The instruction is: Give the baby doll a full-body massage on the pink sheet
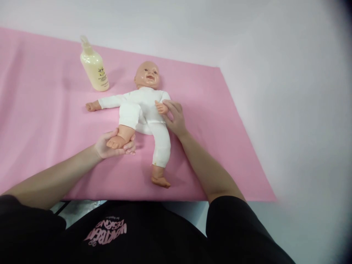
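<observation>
At the far left, the pink mat [41, 110] runs off the frame edge, so I cannot see where it ends on the worktop [275, 73]. Toward the back stands a cream lotion bottle [94, 66]; its pump top is pale against the wall and hard to make out, and the label print is too small to read.

My left hand [110, 146] cups the doll's foot [117, 141] from below, fingers [129, 147] curled loosely around the sole and heel. My palm is hidden beneath it, so how firmly I grip I cannot tell.

The doll [144, 104] lies on its back in the middle of the mat, in a white suit, head away from me, one arm stretched toward the bottle, one knee bent up, the other leg straight toward me.

My right hand [173, 117] rests against the doll's side, fingers half spread and touching its small hand [161, 107]; whether I pinch it or only touch it is unclear, as my fingertips are partly hidden behind the sleeve.

On the right the view blurs and darkens at the corners. Below, my black shirt covers the mat's near edge.
</observation>
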